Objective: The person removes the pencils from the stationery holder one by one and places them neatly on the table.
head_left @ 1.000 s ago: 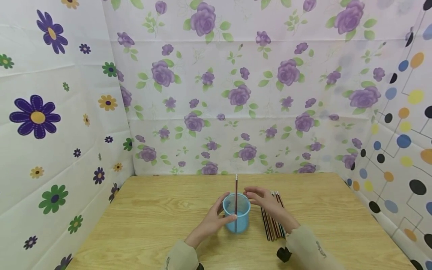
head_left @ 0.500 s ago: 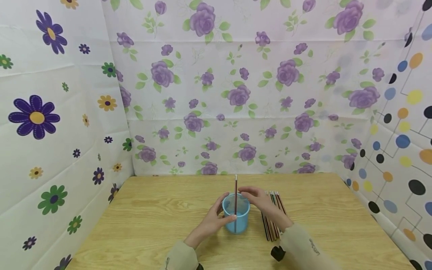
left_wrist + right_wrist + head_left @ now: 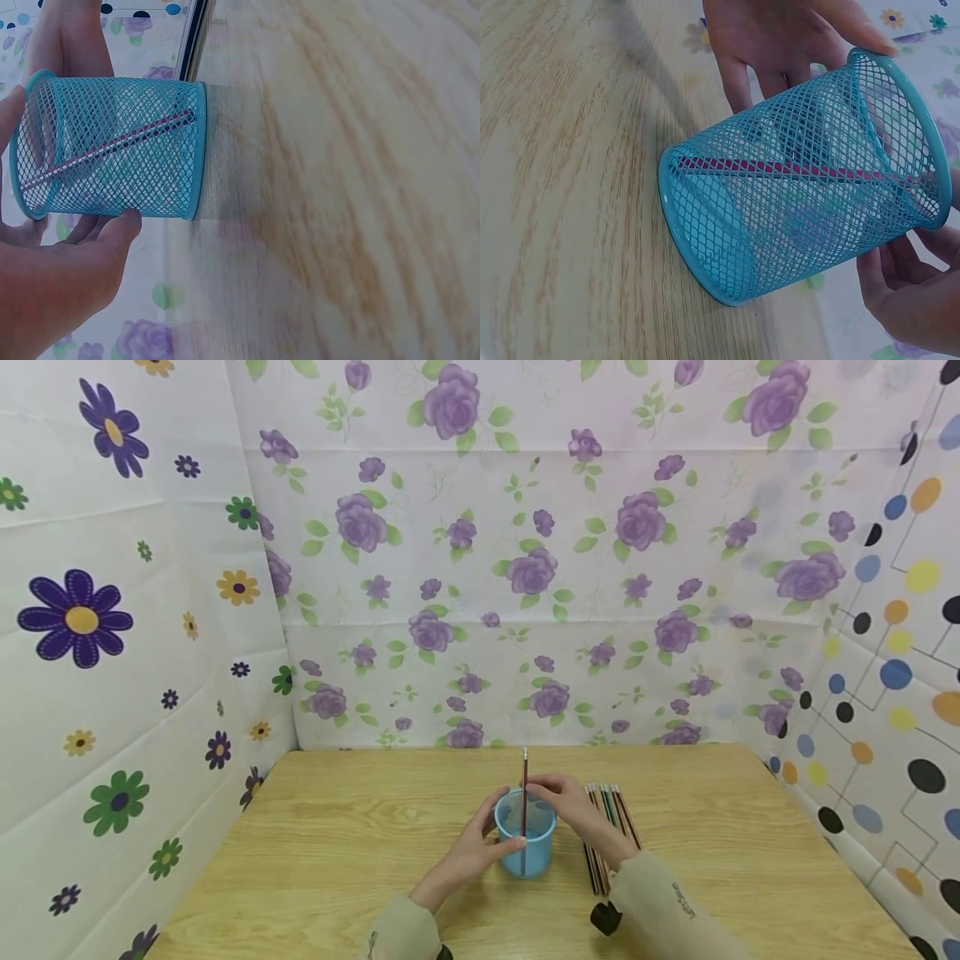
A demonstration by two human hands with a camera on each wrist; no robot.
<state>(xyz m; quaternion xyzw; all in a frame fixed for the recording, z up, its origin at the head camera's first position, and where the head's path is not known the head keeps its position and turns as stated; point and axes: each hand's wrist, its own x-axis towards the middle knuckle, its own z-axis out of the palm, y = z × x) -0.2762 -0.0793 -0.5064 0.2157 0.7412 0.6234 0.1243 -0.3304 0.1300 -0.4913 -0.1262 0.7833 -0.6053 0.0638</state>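
Observation:
A blue mesh pencil cup [image 3: 536, 857] stands upright on the wooden table, held round its left side by my left hand [image 3: 471, 852]. The left thumb lies on the near rim, with fingers behind the far side. One dark reddish pencil [image 3: 524, 814] leans inside the cup, its white-tipped end well above the rim. At that pencil, just over the rim, my right hand [image 3: 576, 810] has its thumb and index finger pinching the shaft. In the right wrist view, the pencil shows pink through the mesh, with right-hand fingers [image 3: 911, 266] beside the rim.
Several pencils [image 3: 593, 856] lie side by side on the wooden table [image 3: 360, 843], right of the cup and partly under the right forearm. Flower-printed cloth [image 3: 420, 568] rises behind the table. A black wrist device [image 3: 606, 918] sits under the right sleeve.
My right hand has moved left from beside the cup to the standing pencil, uncovering more of the lying pencils. The left hand and cup have stayed in place.

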